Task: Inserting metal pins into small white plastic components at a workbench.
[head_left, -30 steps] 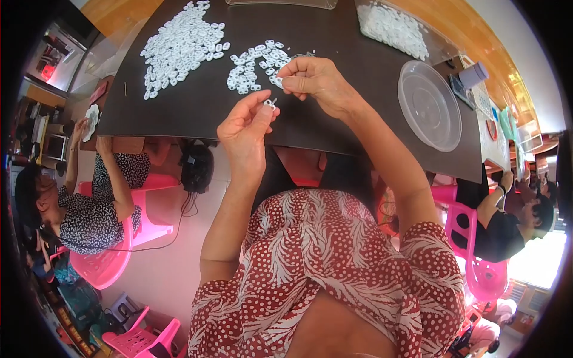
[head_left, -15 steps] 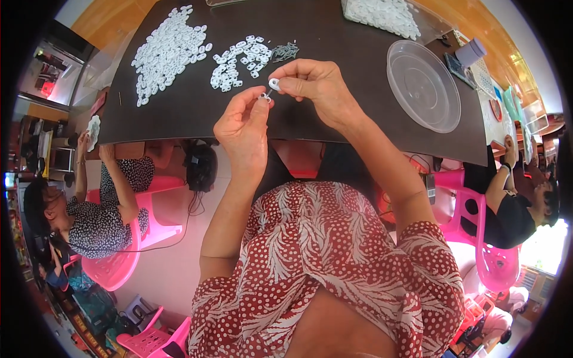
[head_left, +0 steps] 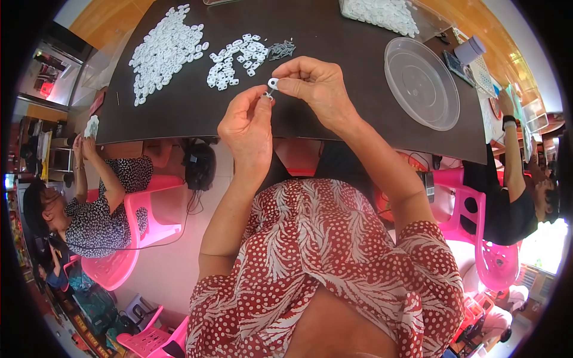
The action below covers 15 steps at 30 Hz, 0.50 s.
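Note:
Over the near part of the dark table [head_left: 197, 122], both my hands meet. My left hand [head_left: 246, 122] pinches a small white plastic piece with holes [head_left: 268, 96] between thumb and fingertips. My right hand [head_left: 319, 89] pinches a white oval plastic piece [head_left: 273, 83] right above it. A thin grey pin seems to run between the two pieces, too small to see clearly. Beyond my hands lie a loose group of small white pieces with holes [head_left: 222, 74] and a little heap of grey pins [head_left: 280, 50]. A larger pile of white oval pieces [head_left: 167, 51] spreads at the far left.
A round clear plastic lid [head_left: 422, 85] lies to the right. Behind it stands a clear container of white pieces [head_left: 382, 17]. A lidded cup [head_left: 470, 51] and a phone [head_left: 458, 69] are at the right edge. People sit on pink chairs [head_left: 152, 209] at both sides.
My hands stay together, with the white oval piece tilted slightly differently. The co-worker at right has stretched an arm farther forward; the person at left has brought both hands closer together.

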Tool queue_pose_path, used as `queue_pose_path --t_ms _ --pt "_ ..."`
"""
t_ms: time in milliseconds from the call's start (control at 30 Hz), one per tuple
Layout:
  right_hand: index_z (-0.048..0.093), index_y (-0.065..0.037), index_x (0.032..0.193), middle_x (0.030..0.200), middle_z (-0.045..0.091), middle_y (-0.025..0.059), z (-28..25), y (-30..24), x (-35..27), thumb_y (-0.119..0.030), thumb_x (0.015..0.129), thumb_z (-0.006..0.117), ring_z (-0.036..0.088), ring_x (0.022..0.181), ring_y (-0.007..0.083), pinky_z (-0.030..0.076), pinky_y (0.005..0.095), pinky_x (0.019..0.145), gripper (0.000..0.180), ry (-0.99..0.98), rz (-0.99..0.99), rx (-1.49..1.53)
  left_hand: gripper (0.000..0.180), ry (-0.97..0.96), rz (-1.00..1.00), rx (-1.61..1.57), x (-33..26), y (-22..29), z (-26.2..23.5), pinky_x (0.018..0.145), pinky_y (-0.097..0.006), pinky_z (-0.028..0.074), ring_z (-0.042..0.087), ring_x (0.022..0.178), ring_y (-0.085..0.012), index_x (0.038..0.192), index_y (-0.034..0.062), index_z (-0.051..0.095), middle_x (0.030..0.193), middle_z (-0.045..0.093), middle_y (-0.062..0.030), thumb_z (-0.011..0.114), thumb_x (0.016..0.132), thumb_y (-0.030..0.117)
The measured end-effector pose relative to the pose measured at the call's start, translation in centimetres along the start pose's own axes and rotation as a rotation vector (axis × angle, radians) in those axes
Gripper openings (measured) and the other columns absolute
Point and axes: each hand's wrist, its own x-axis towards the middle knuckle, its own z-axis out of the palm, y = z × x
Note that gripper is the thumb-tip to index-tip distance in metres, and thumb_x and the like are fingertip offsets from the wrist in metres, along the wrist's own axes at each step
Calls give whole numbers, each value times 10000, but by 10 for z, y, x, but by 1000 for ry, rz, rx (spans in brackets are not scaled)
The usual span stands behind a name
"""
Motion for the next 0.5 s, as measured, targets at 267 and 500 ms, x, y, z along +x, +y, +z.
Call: queue_pose_path --t_ms 267,500 --pt "673 10 857 753 637 12 2 8 -4 -1 762 679 558 685 57 457 203 629 96 46 -39 -24 165 15 82 155 1 -8 2 509 -148 384 612 727 -57 1009 -22 645 853 650 -27 607 851 1" --pt "665 24 855 743 634 25 8 11 -12 -1 781 648 563 677 63 457 219 623 80 108 -96 -78 173 41 -9 -21 -2 3 11 494 -149 385 591 698 -49 1016 -28 644 836 642 -34 593 851 -19"
